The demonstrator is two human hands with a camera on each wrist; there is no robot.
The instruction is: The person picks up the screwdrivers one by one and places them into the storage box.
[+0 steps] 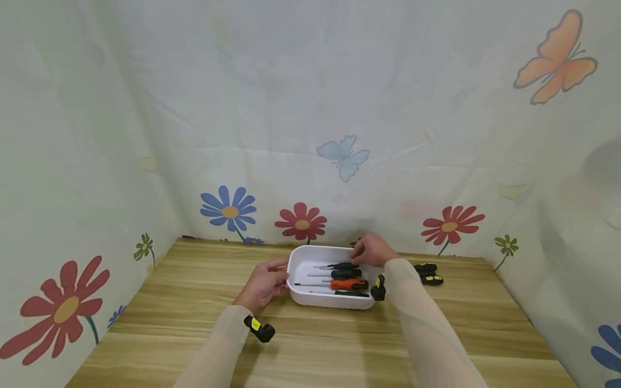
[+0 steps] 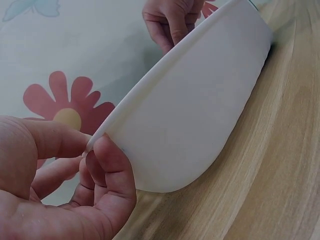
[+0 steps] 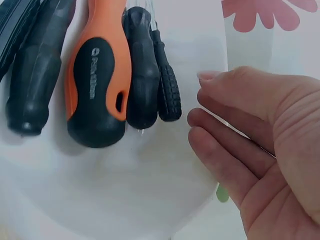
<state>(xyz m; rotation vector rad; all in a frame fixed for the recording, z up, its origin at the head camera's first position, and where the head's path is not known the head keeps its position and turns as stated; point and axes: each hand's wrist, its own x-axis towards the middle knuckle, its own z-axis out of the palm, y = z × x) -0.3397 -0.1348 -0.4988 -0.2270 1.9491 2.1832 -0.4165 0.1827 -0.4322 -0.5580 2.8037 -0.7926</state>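
Observation:
A white plastic tray rests on the table, with several screwdrivers lying side by side in it. My left hand pinches its left rim between thumb and fingers, as the left wrist view shows. Over the tray's back right corner hovers my right hand. Its slightly bent fingers hold nothing and stand just apart from a small black screwdriver. Beside that lie a black-handled screwdriver and a larger orange and black screwdriver. Another black handle lies farther left in the right wrist view.
To the right of the tray, partly behind the right forearm, two black things with yellow marks lie on the wooden table. A white curtain printed with flowers and butterflies hangs along the table's back and sides.

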